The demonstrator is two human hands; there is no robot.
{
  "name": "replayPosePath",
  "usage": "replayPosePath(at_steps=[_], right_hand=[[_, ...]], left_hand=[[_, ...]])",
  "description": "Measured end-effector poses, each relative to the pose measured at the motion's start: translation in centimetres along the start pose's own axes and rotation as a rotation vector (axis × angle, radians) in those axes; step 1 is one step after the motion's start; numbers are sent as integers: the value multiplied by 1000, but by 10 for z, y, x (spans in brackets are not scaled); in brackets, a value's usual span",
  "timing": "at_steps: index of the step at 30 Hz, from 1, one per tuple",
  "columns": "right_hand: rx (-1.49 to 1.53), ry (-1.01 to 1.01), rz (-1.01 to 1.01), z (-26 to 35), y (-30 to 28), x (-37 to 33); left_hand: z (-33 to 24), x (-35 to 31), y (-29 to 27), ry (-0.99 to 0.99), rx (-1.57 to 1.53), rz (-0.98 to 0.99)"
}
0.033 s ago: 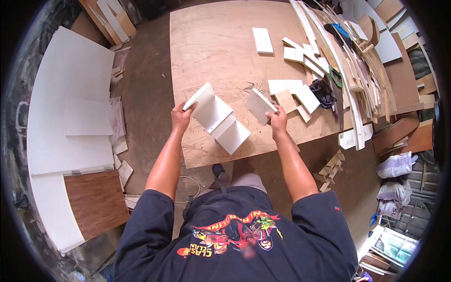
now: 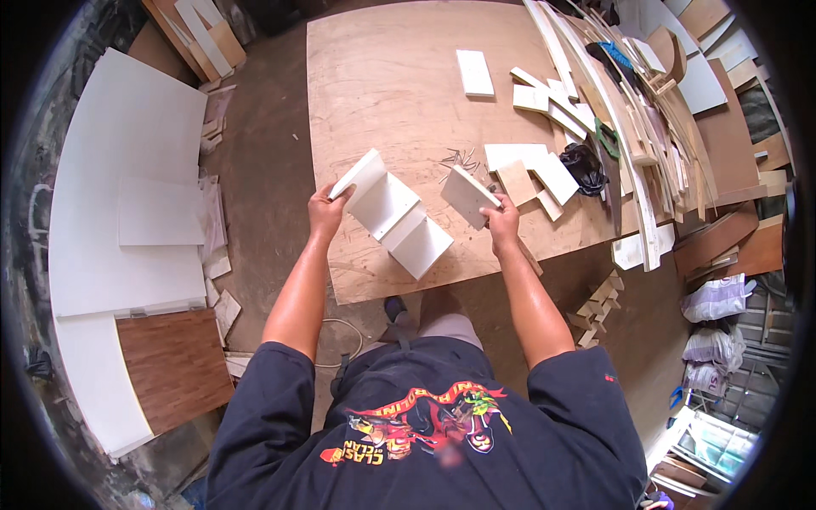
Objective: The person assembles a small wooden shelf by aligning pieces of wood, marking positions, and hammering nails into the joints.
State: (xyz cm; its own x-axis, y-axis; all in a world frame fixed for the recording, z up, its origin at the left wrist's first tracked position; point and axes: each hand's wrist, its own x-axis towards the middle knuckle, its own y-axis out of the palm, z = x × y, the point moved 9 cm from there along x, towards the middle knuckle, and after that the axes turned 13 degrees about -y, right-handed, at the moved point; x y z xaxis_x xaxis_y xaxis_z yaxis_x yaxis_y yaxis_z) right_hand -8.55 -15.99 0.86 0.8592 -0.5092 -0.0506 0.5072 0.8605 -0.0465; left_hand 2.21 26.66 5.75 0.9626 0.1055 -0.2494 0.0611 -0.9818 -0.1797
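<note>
My left hand (image 2: pixel 327 211) is closed on the left end of a white board assembly (image 2: pixel 387 204), a step-like piece made of several joined panels. This assembly is over the near left part of the plywood tabletop (image 2: pixel 374 85). To its right, my right hand (image 2: pixel 503 219) grips a small white wooden board (image 2: pixel 467 194) by its lower right edge, tilted and apart from the assembly. A small pile of nails (image 2: pixel 460 158) lies on the tabletop just beyond that board.
White and bare wood offcuts (image 2: pixel 514 155) lie right of my right hand, beside a black plastic bag (image 2: pixel 583 168). A white block (image 2: pixel 475 73) sits farther back. Long wood strips (image 2: pixel 633 127) line the table's right side; a green-handled saw (image 2: pixel 607 138) is among them. Large white panels (image 2: pixel 127 187) stand at left.
The small board in my right hand has shifted and tilted slightly, moving a little to the left. My left hand and the assembly have hardly moved.
</note>
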Motion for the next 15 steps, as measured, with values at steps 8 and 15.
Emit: replayPosePath(at_steps=[8, 15], right_hand=[[-288, -231, 42, 16, -4, -45], [-382, -280, 9, 30, 0, -85]], left_hand=[[-3, 6, -6, -41, 47, -61], [-3, 3, -2, -20, 25, -38]])
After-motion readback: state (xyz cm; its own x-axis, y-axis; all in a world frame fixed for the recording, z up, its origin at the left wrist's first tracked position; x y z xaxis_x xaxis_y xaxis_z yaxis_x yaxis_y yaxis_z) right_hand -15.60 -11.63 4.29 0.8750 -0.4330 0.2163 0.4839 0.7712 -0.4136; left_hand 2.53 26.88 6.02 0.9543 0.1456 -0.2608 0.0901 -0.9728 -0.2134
